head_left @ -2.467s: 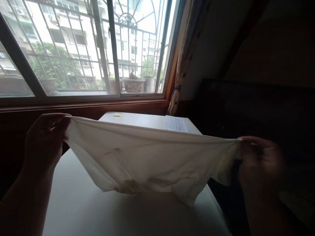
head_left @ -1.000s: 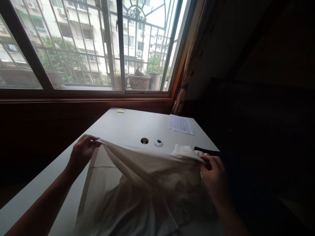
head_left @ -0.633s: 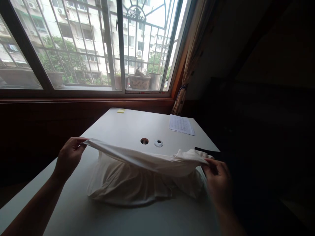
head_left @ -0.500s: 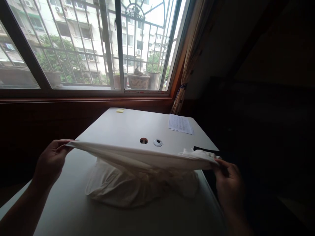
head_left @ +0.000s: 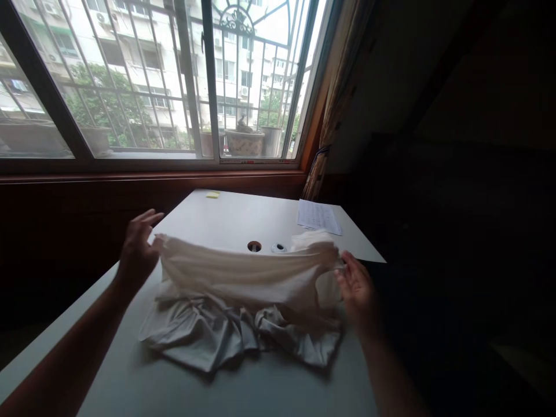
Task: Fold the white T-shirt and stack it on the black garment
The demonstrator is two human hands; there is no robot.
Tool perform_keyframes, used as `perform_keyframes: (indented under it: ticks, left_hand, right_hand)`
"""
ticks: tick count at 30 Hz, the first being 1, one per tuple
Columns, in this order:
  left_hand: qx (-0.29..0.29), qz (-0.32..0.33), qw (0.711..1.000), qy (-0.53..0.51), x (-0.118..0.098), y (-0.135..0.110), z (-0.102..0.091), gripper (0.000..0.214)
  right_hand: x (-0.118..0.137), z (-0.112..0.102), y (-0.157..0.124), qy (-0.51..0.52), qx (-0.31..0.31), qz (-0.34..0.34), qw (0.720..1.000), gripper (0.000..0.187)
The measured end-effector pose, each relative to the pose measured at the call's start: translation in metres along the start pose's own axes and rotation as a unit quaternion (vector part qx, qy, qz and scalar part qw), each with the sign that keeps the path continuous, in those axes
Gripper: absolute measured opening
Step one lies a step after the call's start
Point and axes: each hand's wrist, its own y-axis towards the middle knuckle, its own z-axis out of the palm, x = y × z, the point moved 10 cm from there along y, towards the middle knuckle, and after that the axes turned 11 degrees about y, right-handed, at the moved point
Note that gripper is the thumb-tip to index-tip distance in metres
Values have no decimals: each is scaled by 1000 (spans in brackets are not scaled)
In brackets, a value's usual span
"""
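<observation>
Your daylight comes from the window (head_left: 186,81), where the view washes out toward white, while the room's right side (head_left: 460,231) sinks nearly to black. The worktop (head_left: 247,217) is palest toward its far end; soft shadow lies under the cloth (head_left: 243,269) (slightly blurred, like your right hand's fingers (head_left: 350,267)).

The crumpled fabric (head_left: 243,278) is thin, matt cloth. The counter (head_left: 243,220) looks smooth and faintly glossy. The sheets (head_left: 319,216) are paper.
</observation>
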Motion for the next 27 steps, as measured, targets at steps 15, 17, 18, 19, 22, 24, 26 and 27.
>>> perform_keyframes:
  ticks: [15, 17, 18, 19, 22, 24, 26, 27]
  left_hand:
    - [490, 328, 804, -79, -235, -206, 161, 56]
    - [513, 312, 793, -99, -237, -220, 167, 39]
    - [527, 303, 785, -124, -240, -227, 167, 32]
    - [543, 293, 770, -159, -245, -234, 166, 26]
    - [615, 298, 668, -294, -268, -256, 147, 29]
    - [662, 318, 578, -355, -282, -263, 126, 40]
    - [687, 326, 525, -383, -289, -255, 109, 42]
    - [689, 316, 521, -391, -289, -245, 106, 38]
  right_hand:
    - [-79, 42, -56, -162, 268, 136, 940, 35]
    - [-80, 47, -60, -165, 282, 139, 935, 32]
    - [-81, 50, -62, -168, 286, 139, 933, 31]
    - [-81, 53, -63, -171, 291, 138, 931, 31]
    - [-77, 66, -71, -157, 322, 133, 924, 35]
    - [-68, 79, -80, -127, 362, 125, 915, 35]
    - [-56, 90, -88, -99, 399, 111, 905, 37]
    - [-51, 94, -91, -91, 412, 104, 901, 39]
